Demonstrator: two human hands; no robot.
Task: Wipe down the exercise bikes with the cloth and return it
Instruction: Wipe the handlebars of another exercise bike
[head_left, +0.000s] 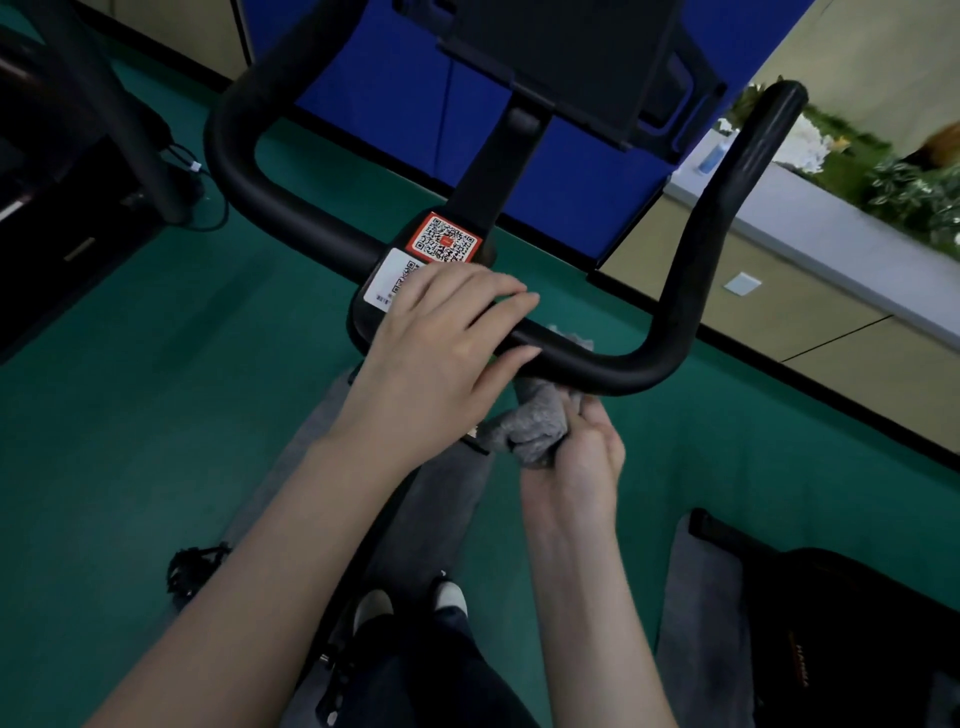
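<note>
The exercise bike's black U-shaped handlebar (675, 322) fills the middle of the view, with QR stickers (444, 241) at its centre clamp. My left hand (441, 353) rests over the crossbar just right of the stickers, fingers stretched out across the bar. My right hand (576, 447) grips a bunched grey cloth (530, 421) right under the crossbar, the cloth touching the bar's underside. A corner of the cloth (574, 338) shows behind the bar.
Green floor lies all around. A console screen (561, 57) stands above the handlebar, before a blue panel (384, 104). Another black machine (67, 171) stands at left. A pedal (195, 566) shows lower left, a black bag (852, 639) lower right, a planter ledge (841, 218) at right.
</note>
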